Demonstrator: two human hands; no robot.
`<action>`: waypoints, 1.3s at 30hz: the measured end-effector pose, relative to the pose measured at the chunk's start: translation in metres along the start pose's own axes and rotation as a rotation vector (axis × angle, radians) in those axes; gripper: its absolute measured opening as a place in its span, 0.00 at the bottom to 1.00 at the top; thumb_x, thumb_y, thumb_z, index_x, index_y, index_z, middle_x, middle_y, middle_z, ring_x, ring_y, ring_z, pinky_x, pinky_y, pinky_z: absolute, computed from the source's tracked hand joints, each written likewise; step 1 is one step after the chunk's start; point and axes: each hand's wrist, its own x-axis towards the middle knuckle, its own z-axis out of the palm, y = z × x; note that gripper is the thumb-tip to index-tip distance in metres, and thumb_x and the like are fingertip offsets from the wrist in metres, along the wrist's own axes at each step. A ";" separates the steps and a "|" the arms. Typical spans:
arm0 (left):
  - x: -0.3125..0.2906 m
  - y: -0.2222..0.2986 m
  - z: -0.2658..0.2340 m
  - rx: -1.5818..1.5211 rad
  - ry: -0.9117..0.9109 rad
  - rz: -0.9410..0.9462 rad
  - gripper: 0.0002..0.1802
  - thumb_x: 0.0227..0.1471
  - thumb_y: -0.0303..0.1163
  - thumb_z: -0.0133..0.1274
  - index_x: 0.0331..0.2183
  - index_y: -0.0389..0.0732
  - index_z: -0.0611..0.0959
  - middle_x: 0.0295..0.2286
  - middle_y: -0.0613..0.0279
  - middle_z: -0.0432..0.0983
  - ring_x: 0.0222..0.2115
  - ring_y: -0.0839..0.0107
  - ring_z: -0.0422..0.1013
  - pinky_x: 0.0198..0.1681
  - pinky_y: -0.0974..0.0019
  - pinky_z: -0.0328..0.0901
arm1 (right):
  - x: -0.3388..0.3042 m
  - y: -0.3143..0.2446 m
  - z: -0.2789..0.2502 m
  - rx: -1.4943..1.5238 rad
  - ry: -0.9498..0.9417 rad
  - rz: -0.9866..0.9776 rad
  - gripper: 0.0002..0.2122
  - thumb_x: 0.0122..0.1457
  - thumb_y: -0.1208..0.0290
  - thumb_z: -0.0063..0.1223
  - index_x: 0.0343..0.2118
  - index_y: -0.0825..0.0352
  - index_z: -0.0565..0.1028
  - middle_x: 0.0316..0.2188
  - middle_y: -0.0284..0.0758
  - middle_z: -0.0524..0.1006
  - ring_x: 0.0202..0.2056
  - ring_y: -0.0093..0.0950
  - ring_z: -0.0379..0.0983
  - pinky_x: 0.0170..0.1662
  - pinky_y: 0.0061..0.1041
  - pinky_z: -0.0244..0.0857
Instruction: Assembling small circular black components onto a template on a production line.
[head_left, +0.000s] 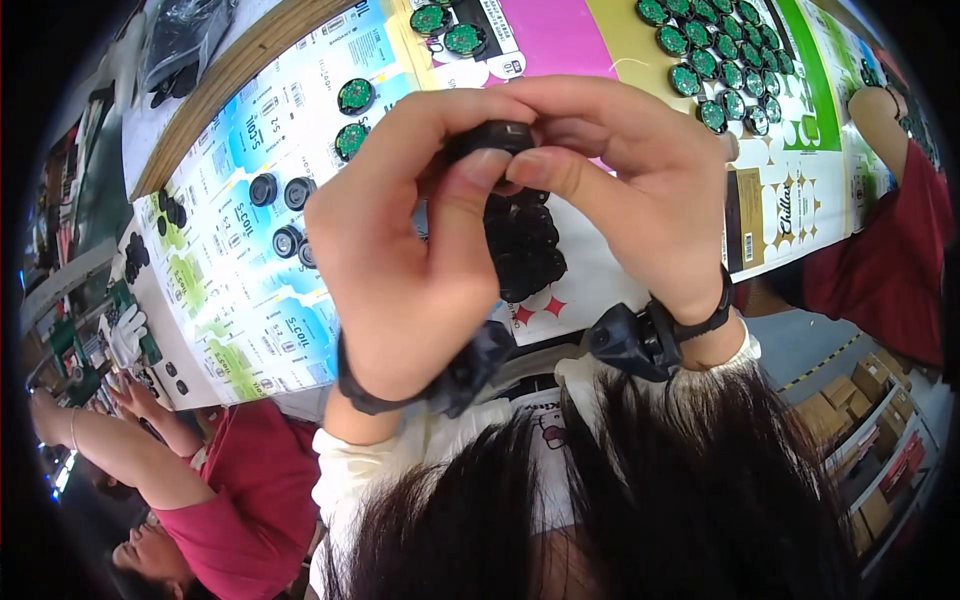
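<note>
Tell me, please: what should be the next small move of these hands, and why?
Perhaps press gently with both thumbs on the black part: the left hand and right hand grip it together, with thumbs at its near edge.

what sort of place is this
Probably an electronics assembly workshop: round green circuit boards lie grouped together, the wearer's fingers hold a small black part, and another person in a red top is at the left.

Bright, washed-out printed sheets [220, 225] (strong fisheye curve, black corners)
</note>
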 end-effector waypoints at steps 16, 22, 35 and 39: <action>0.044 -0.083 -0.113 1.121 -0.085 0.063 0.15 0.43 0.25 0.45 0.37 0.32 0.73 0.36 0.48 0.69 0.38 0.53 0.64 0.41 0.61 0.59 | 0.023 0.050 -0.038 -0.921 -0.604 -0.372 0.12 0.40 0.82 0.45 0.31 0.64 0.70 0.33 0.31 0.66 0.37 0.28 0.64 0.38 0.24 0.60; 0.110 -0.071 -0.041 0.902 -0.117 0.121 0.16 0.39 0.34 0.51 0.33 0.36 0.76 0.30 0.50 0.72 0.34 0.56 0.67 0.37 0.62 0.62 | 0.023 0.055 -0.029 -1.054 -0.553 -0.511 0.11 0.40 0.79 0.46 0.31 0.65 0.69 0.31 0.32 0.66 0.34 0.29 0.65 0.35 0.24 0.62; 0.091 -0.050 -0.030 0.462 -0.221 -0.238 0.09 0.41 0.28 0.51 0.31 0.39 0.76 0.21 0.60 0.72 0.19 0.73 0.67 0.23 0.72 0.61 | 0.021 0.011 -0.048 -0.294 -0.157 -0.054 0.12 0.49 0.84 0.43 0.38 0.68 0.68 0.27 0.36 0.69 0.24 0.27 0.66 0.29 0.18 0.61; 0.059 -0.018 -0.014 0.094 -0.239 -0.346 0.09 0.44 0.24 0.48 0.33 0.40 0.76 0.19 0.69 0.69 0.19 0.82 0.63 0.22 0.78 0.59 | 0.013 0.007 -0.050 -0.362 -0.134 -0.128 0.12 0.47 0.84 0.45 0.36 0.66 0.71 0.26 0.35 0.70 0.23 0.26 0.66 0.27 0.19 0.61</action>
